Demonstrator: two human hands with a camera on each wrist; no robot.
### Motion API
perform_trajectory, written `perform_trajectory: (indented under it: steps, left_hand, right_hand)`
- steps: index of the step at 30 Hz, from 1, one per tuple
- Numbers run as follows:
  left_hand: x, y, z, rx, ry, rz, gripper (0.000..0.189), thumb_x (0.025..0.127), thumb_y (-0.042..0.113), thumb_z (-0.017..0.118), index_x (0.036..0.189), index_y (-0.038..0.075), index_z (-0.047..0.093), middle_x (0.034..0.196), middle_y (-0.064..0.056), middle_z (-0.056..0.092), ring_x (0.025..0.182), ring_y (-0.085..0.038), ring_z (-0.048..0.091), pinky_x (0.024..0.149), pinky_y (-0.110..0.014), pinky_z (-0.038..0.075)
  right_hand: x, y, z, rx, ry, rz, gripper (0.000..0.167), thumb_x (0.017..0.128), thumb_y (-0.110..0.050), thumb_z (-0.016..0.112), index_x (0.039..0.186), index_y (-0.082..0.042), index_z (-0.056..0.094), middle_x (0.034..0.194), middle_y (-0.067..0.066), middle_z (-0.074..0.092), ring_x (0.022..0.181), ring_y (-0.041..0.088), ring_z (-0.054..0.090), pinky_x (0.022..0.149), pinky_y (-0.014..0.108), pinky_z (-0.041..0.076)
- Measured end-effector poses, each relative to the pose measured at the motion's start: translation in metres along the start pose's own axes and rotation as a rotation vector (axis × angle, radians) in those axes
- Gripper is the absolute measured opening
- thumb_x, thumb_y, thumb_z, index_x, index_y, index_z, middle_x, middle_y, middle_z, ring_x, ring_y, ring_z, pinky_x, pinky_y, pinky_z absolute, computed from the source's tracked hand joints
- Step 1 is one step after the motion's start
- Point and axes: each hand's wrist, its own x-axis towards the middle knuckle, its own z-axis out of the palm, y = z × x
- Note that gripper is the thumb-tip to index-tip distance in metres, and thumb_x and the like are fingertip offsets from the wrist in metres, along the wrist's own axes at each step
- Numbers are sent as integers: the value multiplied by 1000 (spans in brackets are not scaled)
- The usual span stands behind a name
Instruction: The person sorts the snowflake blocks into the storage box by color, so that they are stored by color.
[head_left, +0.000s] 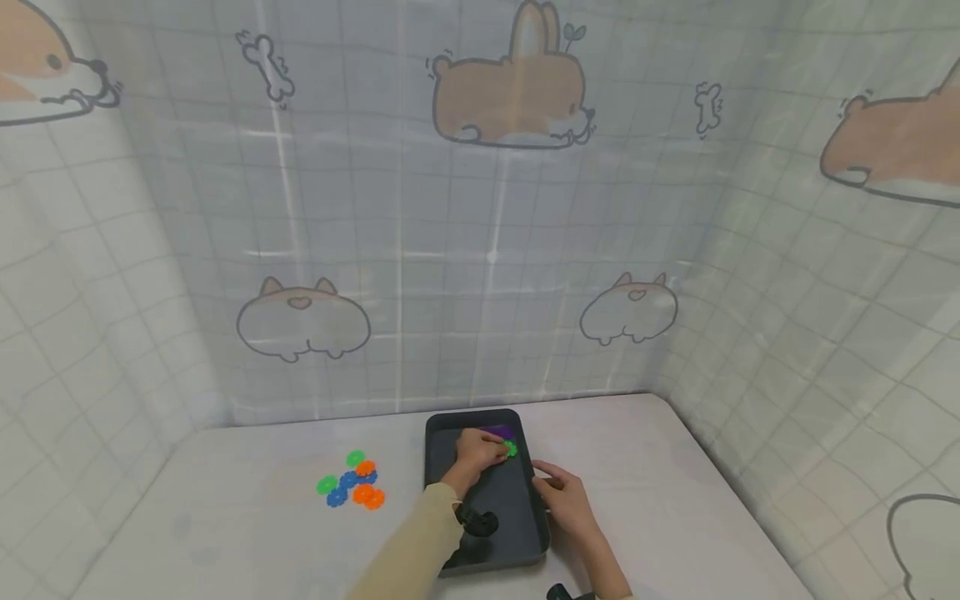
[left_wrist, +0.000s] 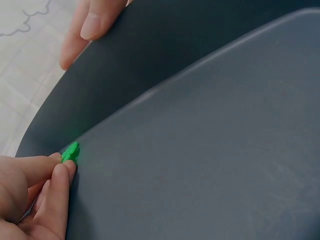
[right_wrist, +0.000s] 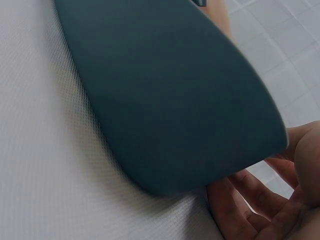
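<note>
from the head view, pinching a green piece (head_left: 511,449) between thumb and fingers with the left grip (head_left: 478,452), and doing so inside a dark tray (head_left: 517,517), over by the far right corner! showing something purple (head_left: 498,432) just beside, partly hidden. clasping the tray's right rim with the right grip (head_left: 567,500). finding loose green pieces (head_left: 327,485), blue pieces (head_left: 337,497) and orange pieces (head_left: 367,496) bunched on the white counter (head_left: 255,525), left of the tray. reaching across the tray's left side in a cream sleeve (head_left: 408,546), and backing everything with a gridded curtain (head_left: 457,208), printed with cartoon dogs.

over to the left wrist view, holding that green piece nearly edge-on in the fingertips, near the line between tray floor and wall; being unable to tell about contact there. resting one right fingertip over the rim, up top, and placing another outside.

into the right wrist view, filling the middle with the tray's dark outer wall. setting the thumb at the rim and fingers against the wall, lower right, with tips hiding from sight.
</note>
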Motion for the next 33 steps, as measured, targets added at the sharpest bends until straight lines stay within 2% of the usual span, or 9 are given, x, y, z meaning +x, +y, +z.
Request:
perform_trajectory:
  steps: [7,14,17,25,33]
  left_hand:
    - [4,-3,4,24,54,1,15,72,-8,78,86,-11,72,76,-14,67,64,-20,70,58,-26,58]
    - [8,-8,9,21,98,-29,12,69,-9,79,79,-7,73,74,-14,67,60,-18,69,56,-25,58]
    - [9,-9,10,44,113,-13,12,68,-9,79,78,-7,73,73,-13,67,58,-16,68,54,-24,57]
    - [3,-4,9,140,148,15,9,65,-8,76,72,-2,74,64,-9,67,52,-13,65,48,-23,55]
    - [1,-3,9,158,151,20,8,65,-6,77,71,-1,74,62,-6,67,51,-13,65,49,-23,55]
  right_hand:
    - [1,0,0,-14,8,26,38,96,-15,60,132,-2,59,101,15,68,78,24,67,67,37,57]
    - [2,1,0,-13,7,37,39,96,-16,60,132,-2,58,103,16,68,79,24,68,68,38,57]
    - [2,1,0,-12,7,33,39,96,-16,60,132,-2,58,103,17,68,79,24,68,69,38,58]
    - [1,1,-1,-14,2,18,38,96,-16,61,131,-2,59,105,19,68,81,24,68,70,39,58]
    - [3,1,-2,-11,2,11,38,96,-17,61,131,-2,59,106,19,67,82,25,68,71,40,58]
